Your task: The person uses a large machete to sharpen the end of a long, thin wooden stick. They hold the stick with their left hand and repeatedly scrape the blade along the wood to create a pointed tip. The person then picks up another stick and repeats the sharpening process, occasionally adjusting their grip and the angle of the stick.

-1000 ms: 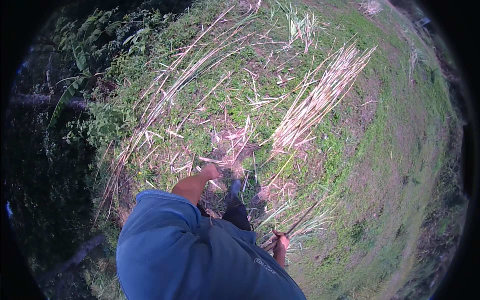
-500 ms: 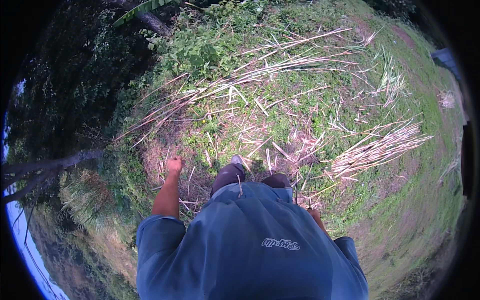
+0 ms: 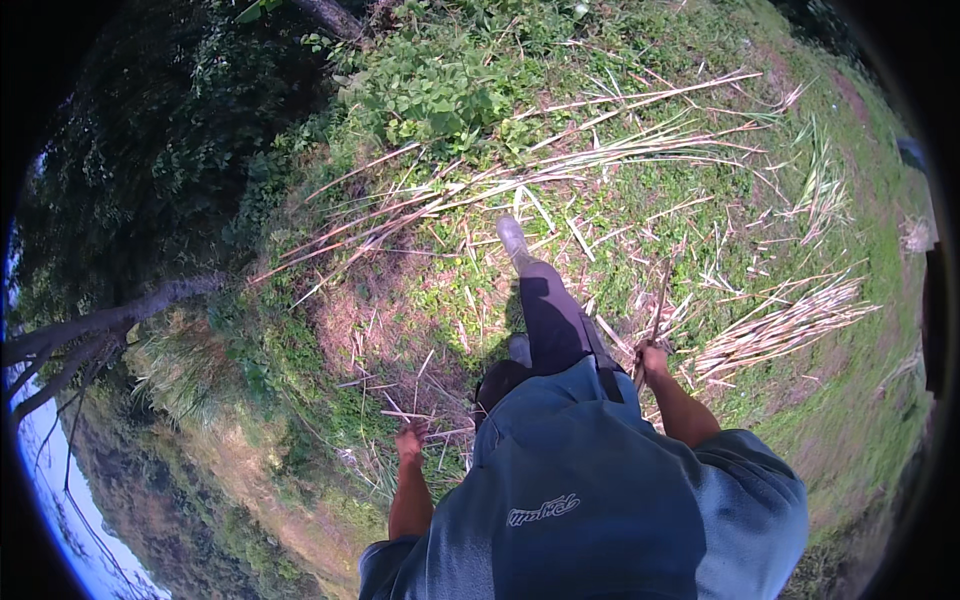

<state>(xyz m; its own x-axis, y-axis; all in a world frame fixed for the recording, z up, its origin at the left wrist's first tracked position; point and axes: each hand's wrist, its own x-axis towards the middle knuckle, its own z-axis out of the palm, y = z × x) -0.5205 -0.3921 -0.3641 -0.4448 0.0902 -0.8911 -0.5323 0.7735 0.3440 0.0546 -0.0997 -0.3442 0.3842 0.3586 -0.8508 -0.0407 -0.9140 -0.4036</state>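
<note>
I look down over my blue shirt at grassy ground strewn with cut cane stalks. My right hand (image 3: 653, 360) is closed on the handle of a thin dark tool (image 3: 657, 305) whose blade points up and away. My left hand (image 3: 411, 441) hangs at my side with loosely curled fingers and holds nothing. One leg in dark trousers steps forward, its grey boot (image 3: 513, 240) planted among loose stalks. A long row of cane stalks (image 3: 520, 175) lies across the ground ahead of the boot. A tidy bundle of pale stalks (image 3: 785, 325) rests to the right of my right hand.
Leafy green bushes (image 3: 440, 85) grow beyond the long stalks. A leaning tree trunk (image 3: 110, 325) stands at the left above a steep bank. Scattered dry stalks and leaves cover the grass to the far right (image 3: 820, 170).
The view has swung; the bundle now lies further right. One leg has stepped forward. My left hand has dropped lower, and my right hand with the tool has come into clear view.
</note>
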